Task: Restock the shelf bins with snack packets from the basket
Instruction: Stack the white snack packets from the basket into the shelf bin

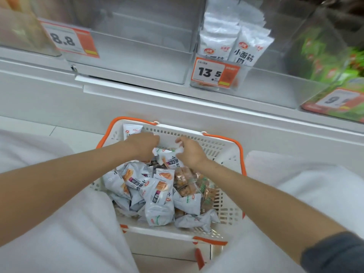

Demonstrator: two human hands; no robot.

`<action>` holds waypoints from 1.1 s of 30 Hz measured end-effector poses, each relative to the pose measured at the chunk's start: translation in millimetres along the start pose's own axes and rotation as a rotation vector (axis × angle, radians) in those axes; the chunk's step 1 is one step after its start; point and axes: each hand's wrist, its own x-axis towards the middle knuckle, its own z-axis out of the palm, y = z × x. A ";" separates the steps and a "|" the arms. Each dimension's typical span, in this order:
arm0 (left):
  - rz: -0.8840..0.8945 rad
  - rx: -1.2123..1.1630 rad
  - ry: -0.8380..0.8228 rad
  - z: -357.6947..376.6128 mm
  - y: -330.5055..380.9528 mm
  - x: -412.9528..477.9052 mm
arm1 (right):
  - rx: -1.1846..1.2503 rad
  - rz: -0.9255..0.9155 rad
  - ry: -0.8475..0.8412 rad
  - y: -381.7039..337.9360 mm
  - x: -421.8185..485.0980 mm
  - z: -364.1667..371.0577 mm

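Head view looks down into a white basket (pixel 222 146) with orange handles, which stands on the floor (pixel 65 133) below the shelf. High above the left hand (pixel 144 146), and to its left, a clear bin (pixel 137 46) carries an 8.8 price tag (pixel 69 39). The left hand is at the far end of the basket, its fingers bent down onto the pile of snack packets (pixel 157 196); whether it really grips one, I cannot tell. Just beyond this hand, a standing packet (pixel 132 130) leans on the basket wall. Between the two hands lies a white packet (pixel 168 157), and the right hand (pixel 190 152) pinches its upper edge with the fingertips. High above the right hand, a middle bin (pixel 266 85) holds upright shelf packets (pixel 236 40) behind a 13.5 tag (pixel 213 72). Further to the right of this hand and above it, blurred green packets (pixel 325 60) fill another bin.
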 end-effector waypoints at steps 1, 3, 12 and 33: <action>0.007 -0.074 0.020 -2.2 2.0 1.4 | -0.030 -0.059 0.015 -8.5 -3.7 -18.8; 0.048 -0.271 0.007 -10.3 9.1 0.8 | -0.052 -0.136 0.039 -21.0 -11.5 -53.1; 0.240 -0.948 0.024 -21.8 18.8 1.2 | 0.566 -0.013 0.198 -35.4 -23.3 -115.2; 0.162 -1.246 -0.036 -32.6 43.7 5.4 | 0.501 0.116 -0.019 -23.0 -34.7 -146.1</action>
